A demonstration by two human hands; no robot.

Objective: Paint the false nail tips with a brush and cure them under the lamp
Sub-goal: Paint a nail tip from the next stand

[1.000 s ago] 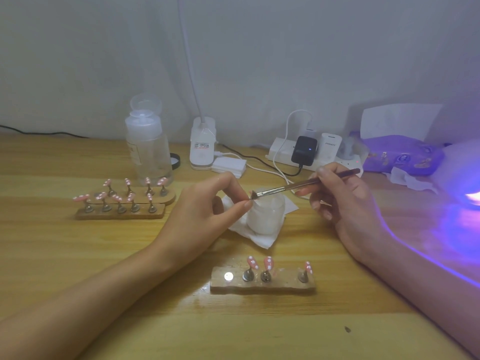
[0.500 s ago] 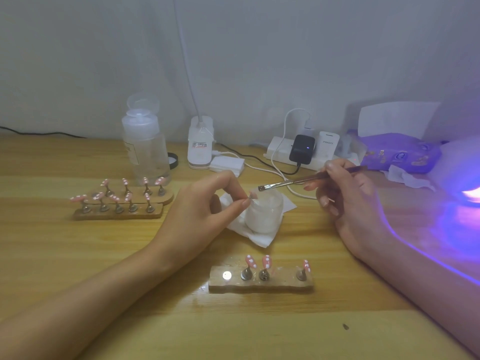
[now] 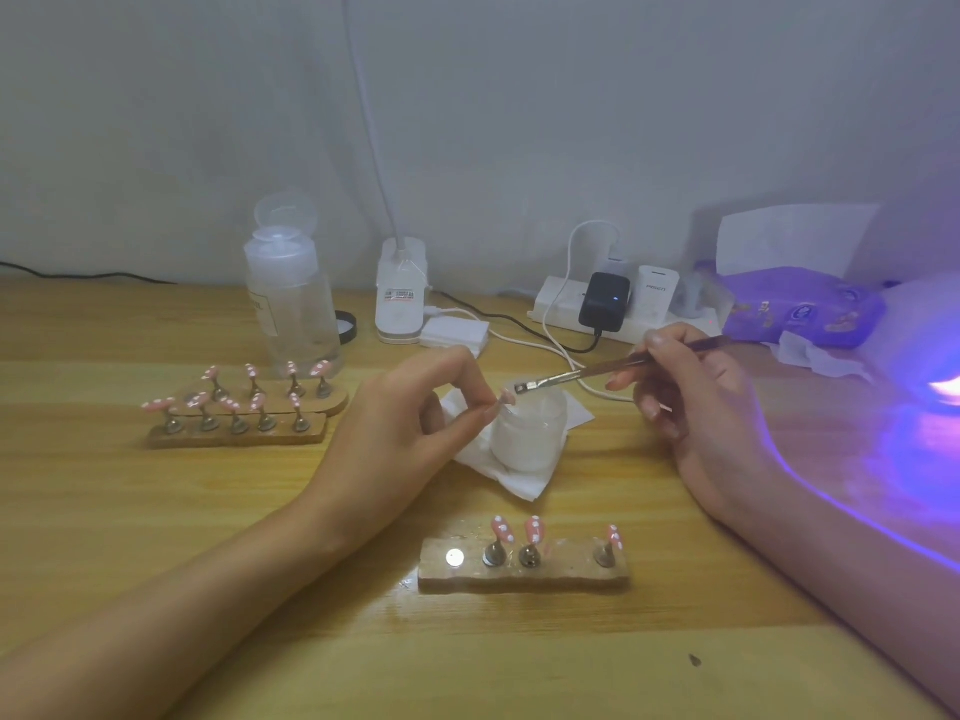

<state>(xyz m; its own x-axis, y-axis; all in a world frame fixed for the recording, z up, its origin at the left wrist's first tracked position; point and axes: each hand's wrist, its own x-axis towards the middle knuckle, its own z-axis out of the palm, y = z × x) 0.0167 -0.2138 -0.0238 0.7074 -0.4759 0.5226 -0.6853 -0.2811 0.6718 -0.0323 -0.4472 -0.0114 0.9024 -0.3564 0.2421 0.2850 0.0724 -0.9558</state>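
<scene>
A pale wall at the back, and a light wooden bench (image 3: 156,537) fills the lower frame. At centre the left hand (image 3: 410,433) has its grip narrowed to a pinch, thumb and forefinger holding one small pink false nail tip (image 3: 506,397) just over the open white frosted jar (image 3: 530,433), which stands on a folded white tissue (image 3: 519,485).

From the right, the right hand (image 3: 691,402) curls its grip round a thin dark-handled brush (image 3: 582,374). The bristles sit right at the tip, though it's too fine to tell whether they touch.

So where are we? Low centre, the near wooden holder block (image 3: 524,576) carries three pink, white-dotted tips on metal stands, with one bare magnet spot at its left end. Centre left, two more wooden holder blocks (image 3: 239,436) carry around nine dotted tips.

Most of the set looks decorated, and this one seems to be getting its coat now.

At the right edge the curing lamp (image 3: 935,356) glows violet with nothing visibly under it. Curing for the held tip is not yet done, and whether the others are cured can't be told.
</scene>
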